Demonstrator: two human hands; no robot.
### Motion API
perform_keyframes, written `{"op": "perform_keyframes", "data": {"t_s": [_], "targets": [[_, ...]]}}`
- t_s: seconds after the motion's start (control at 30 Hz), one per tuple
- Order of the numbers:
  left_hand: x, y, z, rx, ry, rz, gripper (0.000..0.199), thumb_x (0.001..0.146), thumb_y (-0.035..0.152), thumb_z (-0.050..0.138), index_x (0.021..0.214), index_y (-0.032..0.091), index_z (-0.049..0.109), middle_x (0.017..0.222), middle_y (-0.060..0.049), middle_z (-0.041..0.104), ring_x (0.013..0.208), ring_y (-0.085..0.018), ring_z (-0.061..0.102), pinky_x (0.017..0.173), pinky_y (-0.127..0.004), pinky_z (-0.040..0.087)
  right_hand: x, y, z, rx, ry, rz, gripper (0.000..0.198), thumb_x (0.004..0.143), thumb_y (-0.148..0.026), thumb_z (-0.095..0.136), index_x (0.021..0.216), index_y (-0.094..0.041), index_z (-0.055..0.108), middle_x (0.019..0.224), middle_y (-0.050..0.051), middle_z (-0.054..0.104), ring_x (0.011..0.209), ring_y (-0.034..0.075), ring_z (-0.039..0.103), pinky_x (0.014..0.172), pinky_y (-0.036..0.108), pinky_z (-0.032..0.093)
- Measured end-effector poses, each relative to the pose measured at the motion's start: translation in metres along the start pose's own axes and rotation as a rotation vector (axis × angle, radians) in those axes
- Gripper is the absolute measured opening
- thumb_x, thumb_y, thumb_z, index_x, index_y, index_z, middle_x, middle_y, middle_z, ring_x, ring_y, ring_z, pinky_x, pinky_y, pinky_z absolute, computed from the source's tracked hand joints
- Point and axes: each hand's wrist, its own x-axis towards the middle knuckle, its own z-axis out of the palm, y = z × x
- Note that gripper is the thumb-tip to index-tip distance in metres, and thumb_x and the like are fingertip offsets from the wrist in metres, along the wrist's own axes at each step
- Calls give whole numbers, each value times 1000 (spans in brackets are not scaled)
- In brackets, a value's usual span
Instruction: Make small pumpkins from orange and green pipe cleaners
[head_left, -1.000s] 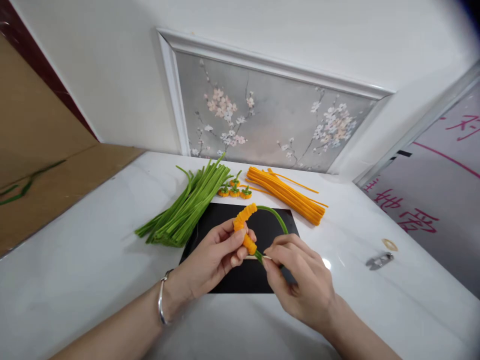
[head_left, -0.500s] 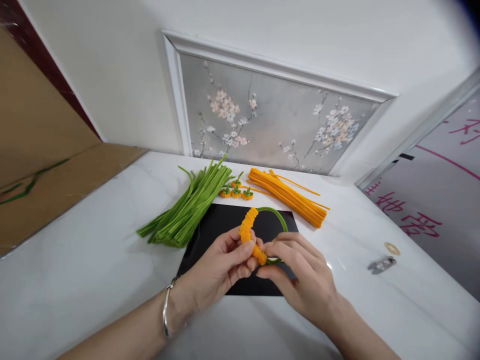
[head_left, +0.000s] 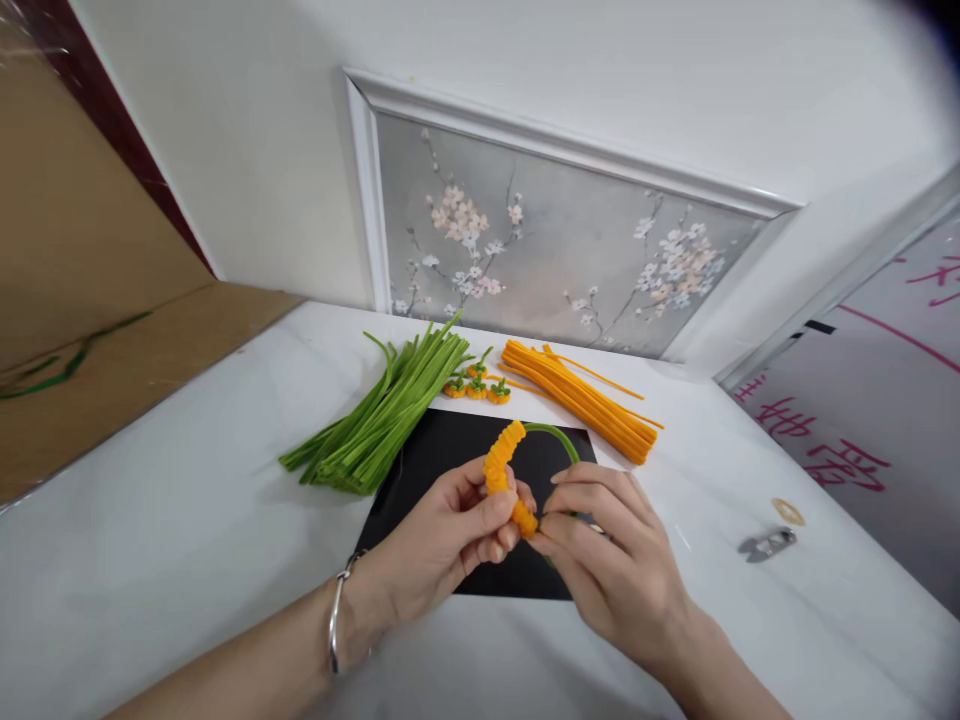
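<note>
My left hand (head_left: 469, 518) pinches an orange pipe-cleaner coil (head_left: 501, 458) between thumb and fingers, with a silver bangle at the wrist. The coil bends in a curve. From its top end a green pipe cleaner (head_left: 553, 432) arches over to the right and passes behind the fingers of my right hand (head_left: 611, 535). That hand is closed, thumb and fingertips pinched together at the coil's lower end, where the green pipe cleaner comes out. The fingers partly hide what lies in the pinch. Both hands are above a black mat (head_left: 442, 445).
A bundle of green pipe cleaners (head_left: 386, 415) lies at the left, and an orange bundle (head_left: 581, 400) at the back right. Several small orange-and-green pieces (head_left: 478, 390) sit between them. Small metal snips (head_left: 771, 544) lie at the right beside a yellowish ring (head_left: 788, 512).
My right hand's fingertips have closed in at the coil's lower end, covering more of the green loop. The left hand keeps its hold. The whole view has shifted slightly.
</note>
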Motion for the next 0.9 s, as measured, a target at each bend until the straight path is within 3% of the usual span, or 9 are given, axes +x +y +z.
{"op": "perform_keyframes", "data": {"t_s": [0.17, 0.3, 0.4, 0.53, 0.9], "targets": [[0, 2, 2, -10, -25, -4, 25, 74, 33, 77, 82, 12, 66, 68, 0, 60, 49, -2, 53, 48, -9, 47, 1, 0, 0, -61, 19, -15, 15, 86, -14, 63, 71, -17, 64, 76, 3, 66, 78, 17, 57, 67, 31, 44], [1, 4, 1, -76, -49, -19, 46, 83, 54, 60, 83, 8, 67, 66, -4, 61, 50, -6, 56, 46, -12, 49, 2, 3, -2, -47, 20, -48, 10, 86, -15, 63, 77, -17, 65, 72, 5, 64, 74, 17, 55, 65, 31, 47], [1, 4, 0, -77, -32, -28, 32, 86, 42, 61, 83, 11, 65, 67, -3, 61, 49, -5, 56, 43, -11, 46, 0, 5, -3, 7, -21, -68, 3, 86, -13, 63, 88, -16, 64, 77, 6, 65, 75, 17, 56, 66, 31, 50], [0, 4, 0, -97, -21, -27, 26, 90, 35, 56, 85, 11, 65, 73, -3, 61, 52, -6, 57, 46, -11, 47, -3, 6, -3, 94, -80, -66, 18, 87, -3, 54, 99, -16, 60, 82, 6, 66, 78, 17, 58, 69, 31, 54], [-2, 2, 1, -168, -68, 2, 16, 92, 23, 52, 94, 13, 64, 89, -6, 65, 59, -7, 61, 56, -16, 51, -11, -1, 1, 116, -62, 39, 16, 87, -5, 55, 100, -16, 57, 77, 5, 62, 70, 15, 58, 63, 28, 51]]}}
